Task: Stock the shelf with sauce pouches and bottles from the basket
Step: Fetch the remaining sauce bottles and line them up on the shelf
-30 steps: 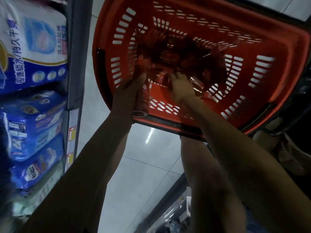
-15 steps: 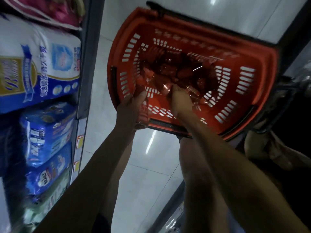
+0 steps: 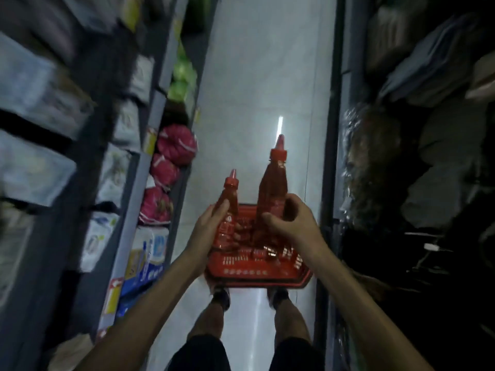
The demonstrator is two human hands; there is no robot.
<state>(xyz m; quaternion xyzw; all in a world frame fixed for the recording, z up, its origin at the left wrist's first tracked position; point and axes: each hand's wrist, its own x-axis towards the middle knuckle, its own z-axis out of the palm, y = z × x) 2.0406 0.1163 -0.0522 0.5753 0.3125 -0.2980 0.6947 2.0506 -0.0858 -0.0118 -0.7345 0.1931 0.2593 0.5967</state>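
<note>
**Two bottles out of the basket, one in each hand**

The small bottle (image 3: 231, 195) and the big bottle (image 3: 273, 183) are both clear of the basket (image 3: 254, 273). They stand upright with caps up, side by side but apart. Half a second ago both hands were down among the red goods inside the basket. Now the left hand (image 3: 207, 226) grips the small bottle low on its body, fingers lying along its side. The right hand (image 3: 292, 223) has fingers and thumb curled tight round the lower part of the big bottle.

The basket sits on the floor (image 3: 254, 76) just ahead of the person's feet. More red items show dimly inside it, though whether they are pouches or bottles is hard to tell. The view has also lifted from close over the basket to looking down the aisle, and the surroundings are smeared with motion.

On the left runs a shelf (image 3: 150, 167) of wrapped packs, with pink packs (image 3: 174, 143) nearest the bottles. The right side is dark and unclear.

My reading is that the pick is done and the carry to the shelf comes next. No sauce spot is visible here, so the destination cannot be named. With goods left in the basket, the task looks far from finished.
</note>
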